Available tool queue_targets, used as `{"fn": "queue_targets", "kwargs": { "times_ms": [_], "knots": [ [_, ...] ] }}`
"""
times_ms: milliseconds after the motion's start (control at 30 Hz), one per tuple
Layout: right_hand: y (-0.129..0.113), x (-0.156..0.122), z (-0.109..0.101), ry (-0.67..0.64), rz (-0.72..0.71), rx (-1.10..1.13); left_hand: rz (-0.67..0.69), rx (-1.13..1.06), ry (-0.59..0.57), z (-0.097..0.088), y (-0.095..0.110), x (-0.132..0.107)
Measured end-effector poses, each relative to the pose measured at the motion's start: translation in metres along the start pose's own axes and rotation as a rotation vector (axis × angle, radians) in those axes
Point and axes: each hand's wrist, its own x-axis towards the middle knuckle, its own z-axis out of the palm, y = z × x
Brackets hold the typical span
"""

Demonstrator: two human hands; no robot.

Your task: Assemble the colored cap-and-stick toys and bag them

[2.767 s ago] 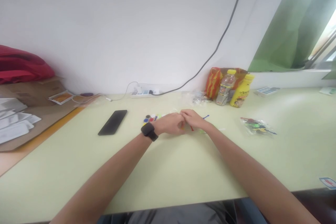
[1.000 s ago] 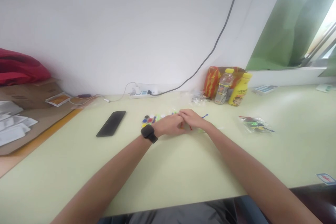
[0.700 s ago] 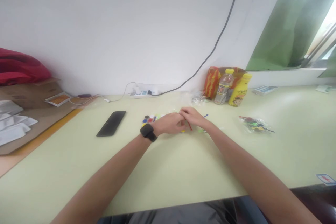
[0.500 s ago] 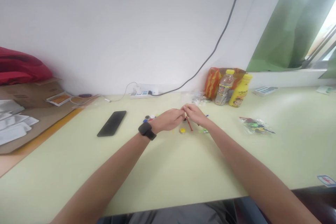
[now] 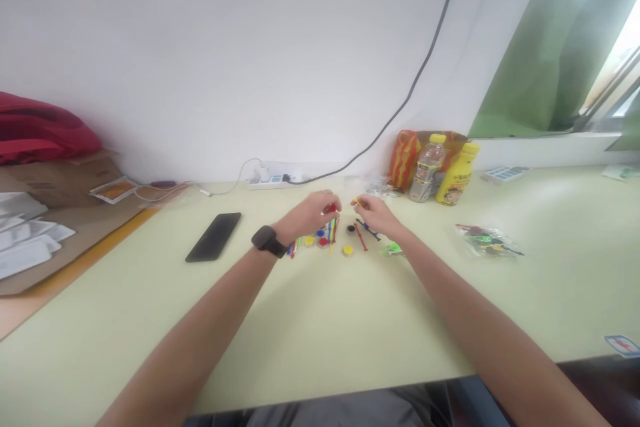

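Observation:
My left hand, with a black watch on its wrist, is closed on a small red round piece, partly hidden by the fingers. A short gap to the right, my right hand pinches a small yellow piece. On the table under the hands lie thin coloured plastic sticks, among them a red stick and a dark blue stick. Small round pieces lie among them: a yellow disc, a black disc and others in red and blue. Green pieces rest below my right wrist.
A black phone lies at left. Behind stand a clear bottle, a yellow bottle and a red-yellow bag. A plastic packet lies at right. A power strip sits by the wall.
My hands, together before, have parted; the left has shifted left and the right slightly right. The red and yellow pieces in the fingers now show, with more pieces visible on the table.

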Motion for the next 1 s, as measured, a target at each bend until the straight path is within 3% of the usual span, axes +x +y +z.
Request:
{"fn": "queue_targets", "kwargs": {
  "times_ms": [367, 600, 767, 900, 1000],
  "knots": [
    [0.008, -0.003, -0.002, -0.035, -0.024, -0.216, -0.023, 0.039, -0.036, 0.012, -0.009, -0.001],
    [0.010, 0.000, -0.017, 0.039, 0.022, -0.301, 0.008, -0.023, -0.143, 0.032, 0.009, -0.001],
    [0.019, 0.004, -0.037, 0.113, 0.116, -0.291, 0.051, -0.020, -0.192, 0.023, 0.020, -0.002],
    [0.010, -0.001, -0.052, 0.010, 0.169, -0.183, -0.008, -0.031, -0.321, 0.014, 0.018, -0.001],
    [-0.006, -0.009, -0.070, -0.149, 0.152, -0.103, -0.025, -0.067, -0.368, 0.020, 0.018, 0.000]
  ]
}}
